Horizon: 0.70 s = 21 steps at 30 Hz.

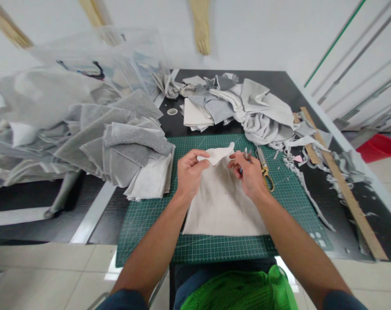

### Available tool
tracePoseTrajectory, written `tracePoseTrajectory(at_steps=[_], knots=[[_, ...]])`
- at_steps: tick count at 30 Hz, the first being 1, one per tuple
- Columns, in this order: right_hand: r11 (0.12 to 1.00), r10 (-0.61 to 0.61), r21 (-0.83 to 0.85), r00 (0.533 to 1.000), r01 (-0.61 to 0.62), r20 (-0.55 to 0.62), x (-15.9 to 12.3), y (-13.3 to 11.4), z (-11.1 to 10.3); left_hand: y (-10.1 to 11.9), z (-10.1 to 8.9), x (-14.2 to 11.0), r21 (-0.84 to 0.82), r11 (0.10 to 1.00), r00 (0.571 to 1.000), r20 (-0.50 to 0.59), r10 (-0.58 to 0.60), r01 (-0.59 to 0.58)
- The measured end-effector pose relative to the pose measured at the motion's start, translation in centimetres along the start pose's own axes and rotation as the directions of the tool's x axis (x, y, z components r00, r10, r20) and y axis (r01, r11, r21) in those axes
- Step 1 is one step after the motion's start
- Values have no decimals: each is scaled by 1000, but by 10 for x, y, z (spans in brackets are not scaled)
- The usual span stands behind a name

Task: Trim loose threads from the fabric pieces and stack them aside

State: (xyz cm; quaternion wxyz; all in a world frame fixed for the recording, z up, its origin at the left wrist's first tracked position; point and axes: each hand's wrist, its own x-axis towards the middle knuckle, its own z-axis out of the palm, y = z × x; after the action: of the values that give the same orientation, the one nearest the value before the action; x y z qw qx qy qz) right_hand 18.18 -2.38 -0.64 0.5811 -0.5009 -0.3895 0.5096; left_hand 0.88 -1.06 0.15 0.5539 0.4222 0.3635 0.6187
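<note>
The mat (143, 232) lies on a dark surface (109, 215). Left of the mat is a big pile of grey cloths (111, 137), its near folds overlapping the mat's left edge. A clear box (140, 60) stands behind that pile. Beyond the mat's far edge are a ring of tape (172, 111), folded pieces (197, 114) and a crumpled heap (269, 112) that spills onto the mat's far right part. Scraps (295, 168) trail across the mat's right edge, and a wooden ruler (340, 181) lies to the right of it. Farther right of the mat is a red bucket (379, 148). Gold-handled scissors (264, 167) lie on the mat just beside the right hand, partly hidden by it.

The cream cloth (226, 206) is spread on the middle of the mat, toward its near edge. Above its far end, the left hand (192, 170) pinches a pale flap (219, 156) between thumb and fingers; whether flap and cloth are one piece cannot be told. The right hand (247, 170) is curled round small snips (245, 153), blades pointing away, with its fingertips close to the flap; whether they touch it is unclear.
</note>
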Motion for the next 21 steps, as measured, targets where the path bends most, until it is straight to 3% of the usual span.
tracePoseTrajectory(at_steps=[4, 7, 14, 18, 21], knots=[[983, 128, 109, 979, -147, 160, -2, -10, -1, 3, -3, -3, 32, 999, 998, 61, -4, 2], [980, 99, 154, 979, -127, 181, -4, -15, -1, 4, -6, -3, 59, 998, 997, 75, 28, -33], [979, 33, 188, 974, -77, 226, -10, -15, 2, 8, -4, 2, 18, 998, 997, -36, 66, -65], [983, 29, 170, 971, -71, 236, -11, -13, 3, 8, 0, 0, 23, 999, 998, -52, 26, -25], [988, 17, 148, 974, -52, 228, -11, -13, 4, 7, 2, -2, -28, 999, 999, 2, -38, 38]])
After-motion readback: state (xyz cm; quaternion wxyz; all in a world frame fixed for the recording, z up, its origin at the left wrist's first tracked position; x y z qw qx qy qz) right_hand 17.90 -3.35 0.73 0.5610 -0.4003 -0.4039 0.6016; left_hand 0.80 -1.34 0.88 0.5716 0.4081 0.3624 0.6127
